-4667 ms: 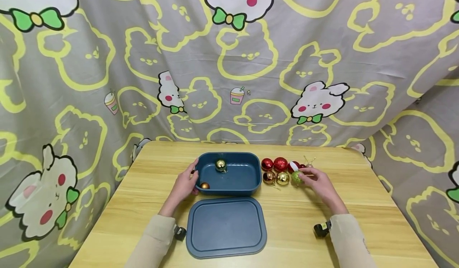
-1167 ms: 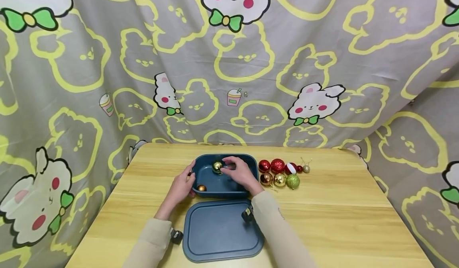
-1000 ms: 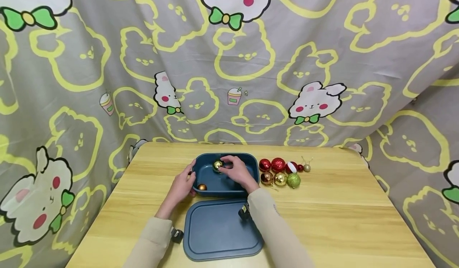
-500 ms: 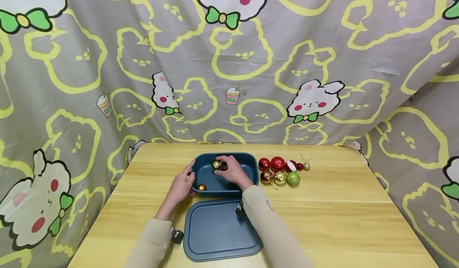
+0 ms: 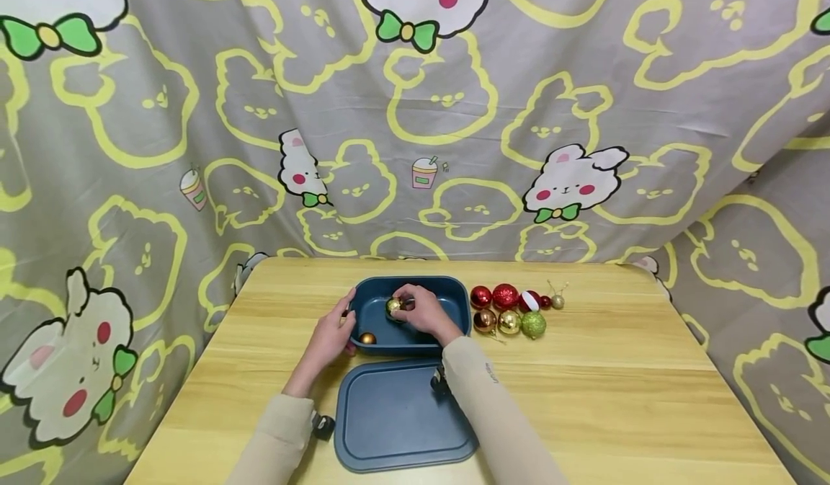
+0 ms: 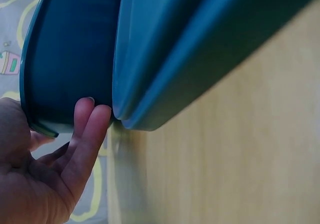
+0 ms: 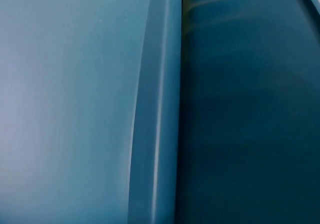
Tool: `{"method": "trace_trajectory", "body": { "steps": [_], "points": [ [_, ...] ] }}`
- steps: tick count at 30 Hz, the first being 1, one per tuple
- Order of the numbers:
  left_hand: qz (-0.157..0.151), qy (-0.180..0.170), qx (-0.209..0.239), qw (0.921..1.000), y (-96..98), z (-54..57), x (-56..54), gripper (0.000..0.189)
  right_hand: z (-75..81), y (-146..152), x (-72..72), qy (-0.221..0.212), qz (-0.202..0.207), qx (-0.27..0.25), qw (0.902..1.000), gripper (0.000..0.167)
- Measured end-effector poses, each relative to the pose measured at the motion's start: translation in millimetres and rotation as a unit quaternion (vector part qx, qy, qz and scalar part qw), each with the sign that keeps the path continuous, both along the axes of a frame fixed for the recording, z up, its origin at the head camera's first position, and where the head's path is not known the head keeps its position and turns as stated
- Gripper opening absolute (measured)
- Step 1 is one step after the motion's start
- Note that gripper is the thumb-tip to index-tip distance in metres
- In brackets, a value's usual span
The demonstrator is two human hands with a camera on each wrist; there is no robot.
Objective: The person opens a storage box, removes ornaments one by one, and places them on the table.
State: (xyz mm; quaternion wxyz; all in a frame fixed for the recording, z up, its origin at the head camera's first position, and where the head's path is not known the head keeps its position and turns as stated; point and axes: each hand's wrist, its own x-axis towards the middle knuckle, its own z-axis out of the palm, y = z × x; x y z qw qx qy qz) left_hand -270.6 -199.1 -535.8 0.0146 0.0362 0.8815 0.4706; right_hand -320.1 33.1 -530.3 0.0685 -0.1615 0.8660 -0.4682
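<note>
In the head view my left hand point(image 5: 331, 339) holds the left end of a dark blue storage box point(image 5: 457, 328). The left wrist view shows two fingers point(image 6: 92, 134) of it against the outside wall, the thumb partly hidden behind the box. Inside the box, my right hand point(image 5: 424, 310) pinches a shiny gold Christmas bauble point(image 5: 393, 308) between thumb and fingers, left of the box's middle. A smaller copper-coloured bauble point(image 5: 367, 339) lies in the front left corner. The right wrist view catches only box and lid, without the hand.
The flat lid point(image 5: 402, 420) lies on the table just in front of the box, under my right forearm. Right of the box several baubles sit in two rows, among them a red glitter bauble point(image 5: 505, 296) and a green glitter bauble point(image 5: 534, 324). A patterned curtain point(image 5: 467, 146) hangs behind.
My right hand has gone from the green bauble on the table to the gold bauble in the box, which has shifted slightly. The green bauble stays on the table; my left hand keeps its place.
</note>
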Motion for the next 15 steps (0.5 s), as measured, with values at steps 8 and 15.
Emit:
{"method": "trace_trajectory", "body": {
  "steps": [8, 15],
  "points": [
    [0.002, -0.002, -0.001, 1.0, 1.5, 1.9, 0.8, 0.055, 0.7, 1.0, 1.6, 0.017, 0.003, 0.005, 0.9998, 0.025],
    [0.004, -0.001, 0.0, 1.0, 1.8, 1.2, 0.7, 0.055, 1.0, 2.8, 2.1, 0.021, 0.005, -0.002, 0.9998, 0.027]
  ]
}}
